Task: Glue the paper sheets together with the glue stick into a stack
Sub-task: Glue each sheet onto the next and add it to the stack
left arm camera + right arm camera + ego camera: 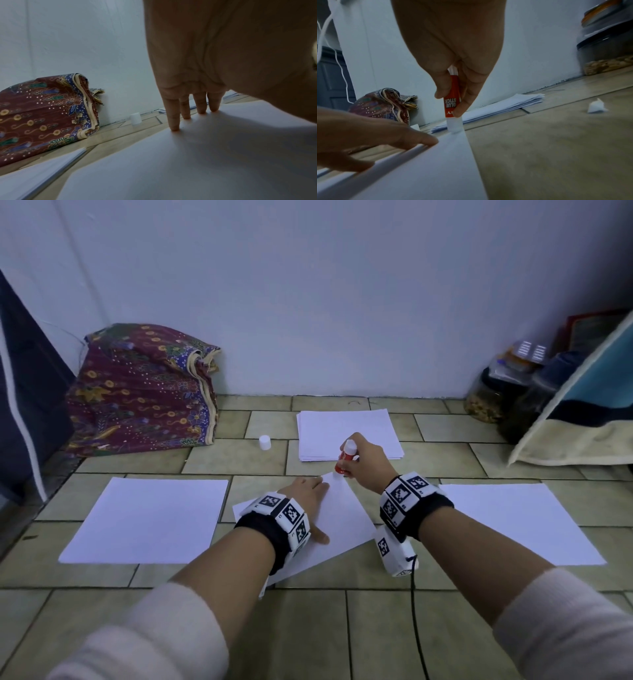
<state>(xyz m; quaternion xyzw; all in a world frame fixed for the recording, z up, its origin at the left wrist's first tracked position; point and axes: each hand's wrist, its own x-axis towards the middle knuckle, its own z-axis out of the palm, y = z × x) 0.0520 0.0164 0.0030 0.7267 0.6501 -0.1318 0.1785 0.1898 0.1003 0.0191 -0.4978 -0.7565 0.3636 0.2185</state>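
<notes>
A white sheet [337, 517] lies skewed on the tiled floor in front of me. My left hand [306, 491] lies flat on it, straight fingers [174, 117] pressing the paper [205, 155] down. My right hand [364, 463] grips a red glue stick [346, 460] upside down, its white tip [453, 125] touching the sheet's far corner [460, 136]. The stick's white cap [264, 442] stands on the floor to the left. A pile of sheets [347, 434] lies beyond the hands. Single sheets lie at left [147, 518] and right [520, 522].
A patterned cloth bundle [144, 388] leans on the wall at back left. Jars [496, 395] and a cushion [582, 412] fill the back right corner. A crumpled paper scrap [596, 107] lies on the tiles in the right wrist view. A black cable [416, 611] trails from my right wrist.
</notes>
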